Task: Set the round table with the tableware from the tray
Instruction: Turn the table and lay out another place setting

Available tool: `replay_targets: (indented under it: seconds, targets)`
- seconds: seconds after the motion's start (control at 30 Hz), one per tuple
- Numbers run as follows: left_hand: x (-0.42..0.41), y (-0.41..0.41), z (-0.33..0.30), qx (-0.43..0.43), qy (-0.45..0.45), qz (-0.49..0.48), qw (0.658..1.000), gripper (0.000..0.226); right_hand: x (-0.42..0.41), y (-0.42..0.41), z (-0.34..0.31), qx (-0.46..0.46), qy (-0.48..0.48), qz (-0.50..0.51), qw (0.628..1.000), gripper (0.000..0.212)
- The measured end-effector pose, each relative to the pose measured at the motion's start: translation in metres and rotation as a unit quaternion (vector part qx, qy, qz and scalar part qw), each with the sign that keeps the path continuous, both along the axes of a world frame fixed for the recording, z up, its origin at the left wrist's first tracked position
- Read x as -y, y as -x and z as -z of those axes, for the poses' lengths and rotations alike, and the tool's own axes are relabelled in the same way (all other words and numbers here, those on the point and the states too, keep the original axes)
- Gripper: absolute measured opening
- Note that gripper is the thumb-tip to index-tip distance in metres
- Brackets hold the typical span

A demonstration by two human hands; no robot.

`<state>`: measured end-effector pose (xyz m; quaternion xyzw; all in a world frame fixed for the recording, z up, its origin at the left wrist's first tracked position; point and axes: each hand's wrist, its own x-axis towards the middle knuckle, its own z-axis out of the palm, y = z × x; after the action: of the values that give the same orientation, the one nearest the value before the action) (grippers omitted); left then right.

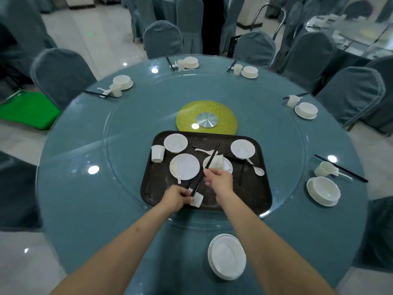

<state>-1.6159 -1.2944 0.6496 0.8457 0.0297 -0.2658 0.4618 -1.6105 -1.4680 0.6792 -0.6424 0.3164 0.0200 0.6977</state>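
Your left hand (176, 198) grips low ends of black chopsticks (205, 170) over tray (258, 189); right hand (219, 179) pinches mid-shaft; align tips, lift clear of tipped cup (217, 162), lay beside near plate stack (227, 256).

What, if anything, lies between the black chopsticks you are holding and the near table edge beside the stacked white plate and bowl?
Nothing visible: the black chopsticks have bare teal round table ahead.
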Motion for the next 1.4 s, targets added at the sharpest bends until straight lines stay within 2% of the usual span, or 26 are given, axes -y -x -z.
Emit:
replay_targets:
  seconds: [0.17, 0.33, 0.5, 0.57, 0.7, 0.93, 1.1, 1.3, 1.4]
  targets:
    - [0.015, 0.021, -0.014, 0.008, 0.027, 0.031, 0.999, 0.009, 0.014, 0.019, -0.005, 0.004, -0.096, 0.031, 0.995, 0.012]
    - [0.036, 0.048, -0.012, 0.004, 0.063, 0.045, 0.997, 0.017, 0.041, 0.047, -0.007, 0.019, -0.134, 0.044, 0.99, 0.015]
    - [0.065, 0.08, -0.02, -0.12, 0.139, 0.034, 0.982, 0.011, 0.075, 0.075, -0.006, 0.023, -0.129, 0.058, 0.99, 0.032]
    - [0.075, 0.09, -0.022, -0.138, 0.162, 0.041, 0.976, 0.007, 0.085, 0.084, -0.006, 0.025, -0.126, 0.054, 0.99, 0.034]
    - [0.093, 0.106, -0.016, -0.144, 0.153, 0.059, 0.976, 0.016, 0.099, 0.103, -0.005, 0.027, -0.118, 0.051, 0.991, 0.037]
    - [0.121, 0.138, -0.007, -0.152, 0.167, 0.066, 0.972, 0.008, 0.116, 0.146, 0.009, 0.035, -0.142, 0.069, 0.987, 0.028]
    - [0.133, 0.158, 0.007, -0.173, 0.146, 0.066, 0.972, 0.02, 0.122, 0.175, 0.023, 0.017, -0.167, 0.101, 0.981, 0.02]
    - [0.144, 0.171, 0.021, -0.181, 0.128, 0.075, 0.972, 0.018, 0.126, 0.195, 0.037, 0.002, -0.166, 0.114, 0.98, 0.016]
    - [0.15, 0.179, 0.026, -0.197, 0.132, 0.066, 0.969, 0.005, 0.129, 0.204, 0.048, -0.011, -0.149, 0.103, 0.983, 0.017]
